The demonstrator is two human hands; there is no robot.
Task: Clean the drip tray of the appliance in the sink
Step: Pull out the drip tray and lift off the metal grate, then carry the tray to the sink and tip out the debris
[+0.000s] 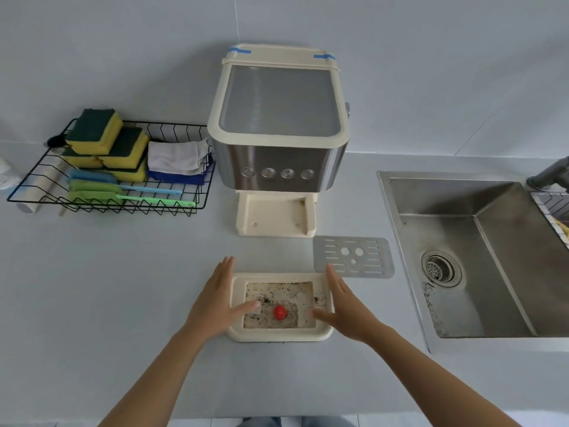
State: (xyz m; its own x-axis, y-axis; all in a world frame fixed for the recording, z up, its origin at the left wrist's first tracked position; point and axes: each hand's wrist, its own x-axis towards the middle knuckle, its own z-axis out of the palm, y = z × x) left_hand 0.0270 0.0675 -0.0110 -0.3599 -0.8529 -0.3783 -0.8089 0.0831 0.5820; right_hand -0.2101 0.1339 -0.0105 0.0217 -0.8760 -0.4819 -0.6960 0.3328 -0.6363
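The cream drip tray [278, 334] lies on the counter in front of me, its basin stained with dark specks around a small red float [280, 312]. My left hand [217, 300] lies along the tray's left side with fingers straight and the thumb reaching over the rim into the basin. My right hand [341, 306] lies along its right side the same way, thumb inside. The tray's grey slotted grate [354, 257] sits apart on the counter, behind and to the right. The cream and steel appliance [277, 143] stands behind, its tray slot bare. The steel sink [480, 260] is on the right.
A black wire basket [37, 183] at the left holds yellow-green sponges [101, 134], folded cloths [178, 158] and long-handled brushes [123, 192]. A grey faucet [551, 174] rises at the sink's far right. A drain strainer [441, 268] sits in the sink floor, with dark grit near it.
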